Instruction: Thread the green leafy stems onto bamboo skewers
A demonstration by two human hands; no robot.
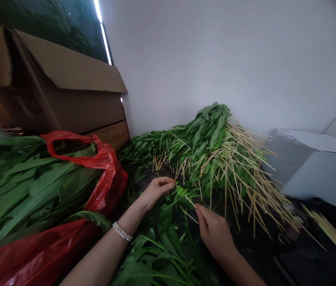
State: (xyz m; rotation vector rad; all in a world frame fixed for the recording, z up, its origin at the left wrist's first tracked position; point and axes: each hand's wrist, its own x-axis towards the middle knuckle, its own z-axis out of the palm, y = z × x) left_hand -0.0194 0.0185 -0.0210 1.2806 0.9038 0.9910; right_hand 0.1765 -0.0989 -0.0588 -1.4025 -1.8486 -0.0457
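Observation:
My right hand [215,230] is closed round the lower end of a thin bamboo skewer [190,201]. The skewer's upper part runs into a small bunch of folded leafy greens [181,191]. At the far side of that bunch, my left hand [160,188] pinches thumb and forefinger together on the greens; its other fingers are curled. Below both hands lies a heap of loose long-leaved greens [156,258]. Just beyond them rises a pile of skewered greens [209,131], bare stick ends pointing right and towards me.
On the left, a red plastic bag [108,178] holds large leaves, with an open cardboard box [87,105] behind it. A white box [325,171] stands at right against the wall. Bare skewers [329,230] lie on black material near it.

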